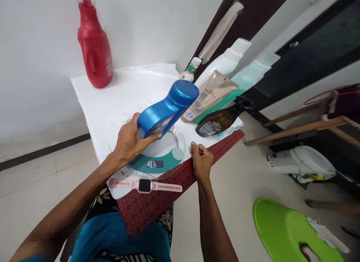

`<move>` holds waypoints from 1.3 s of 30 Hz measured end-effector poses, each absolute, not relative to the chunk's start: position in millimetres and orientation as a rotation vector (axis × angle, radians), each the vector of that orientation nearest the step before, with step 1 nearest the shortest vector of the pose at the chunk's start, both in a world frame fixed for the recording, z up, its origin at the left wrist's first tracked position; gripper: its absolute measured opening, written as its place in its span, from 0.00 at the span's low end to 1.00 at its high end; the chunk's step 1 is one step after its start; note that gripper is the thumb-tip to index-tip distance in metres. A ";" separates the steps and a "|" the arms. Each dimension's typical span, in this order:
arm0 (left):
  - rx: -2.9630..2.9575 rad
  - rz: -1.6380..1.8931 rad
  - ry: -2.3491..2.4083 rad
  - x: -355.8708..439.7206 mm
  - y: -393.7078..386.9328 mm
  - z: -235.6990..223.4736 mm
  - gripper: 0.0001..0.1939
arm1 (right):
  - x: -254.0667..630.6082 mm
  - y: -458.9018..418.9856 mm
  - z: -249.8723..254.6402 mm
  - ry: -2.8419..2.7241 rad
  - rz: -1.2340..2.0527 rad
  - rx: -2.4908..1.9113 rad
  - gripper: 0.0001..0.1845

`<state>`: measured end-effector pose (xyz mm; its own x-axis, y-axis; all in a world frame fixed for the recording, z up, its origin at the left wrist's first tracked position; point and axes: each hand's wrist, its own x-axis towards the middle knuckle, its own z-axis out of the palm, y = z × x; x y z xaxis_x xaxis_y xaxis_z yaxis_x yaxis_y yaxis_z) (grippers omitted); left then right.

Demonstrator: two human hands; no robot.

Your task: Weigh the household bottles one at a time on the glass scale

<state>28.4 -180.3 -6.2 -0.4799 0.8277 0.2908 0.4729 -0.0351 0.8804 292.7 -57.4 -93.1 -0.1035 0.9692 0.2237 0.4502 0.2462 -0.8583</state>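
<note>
My left hand (129, 140) is wrapped around the lower part of a blue plastic bottle (160, 113), tilted with its wide cap (184, 92) up and to the right. Beneath it lies a round glass scale (135, 165) with a teal band and a lit display (155, 164); the bottle hides part of it, and I cannot tell whether they touch. At the table's front edge, just right of the scale, my right hand (201, 160) is closed in a loose fist, nothing visible in it. A pink-strapped smartwatch (144, 185) lies in front of the scale.
A red jug (97, 51) stands at the back left on the white cloth (98, 104). To the right cluster a beige tube (212, 93), a dark pump bottle (218, 123), a green bottle (247, 78), a white bottle (222, 65) and a small clear bottle (189, 71). A green stool (278, 224) stands on the floor.
</note>
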 end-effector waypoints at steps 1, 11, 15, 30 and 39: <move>1.383 1.529 1.876 26.9 -183.4 -5.2 0.34 | 292.7 -57.9 -93.3 -1.682 0.796 -1.326 0.33; 1.154 1.930 1.909 -21.1 -227.1 -12.4 0.32 | 292.4 -58.4 -94.6 -1.644 0.804 -1.317 0.33; 1.278 1.823 1.877 -10.0 -224.2 -5.8 0.36 | 292.3 -59.3 -93.4 -1.645 0.804 -1.321 0.34; 1.058 2.062 1.675 23.9 -153.4 -11.2 0.23 | 297.4 -55.3 -91.5 -1.689 0.809 -1.353 0.34; 1.001 2.198 2.208 -134.8 -56.1 -11.9 0.24 | 296.3 -51.3 -93.9 -1.705 0.787 -1.407 0.33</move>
<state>-134.8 -56.1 -11.9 -0.8053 0.3236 0.4968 0.4982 -0.0849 0.8629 296.3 -51.3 -93.9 -0.0891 0.9802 0.1769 0.5011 0.1976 -0.8425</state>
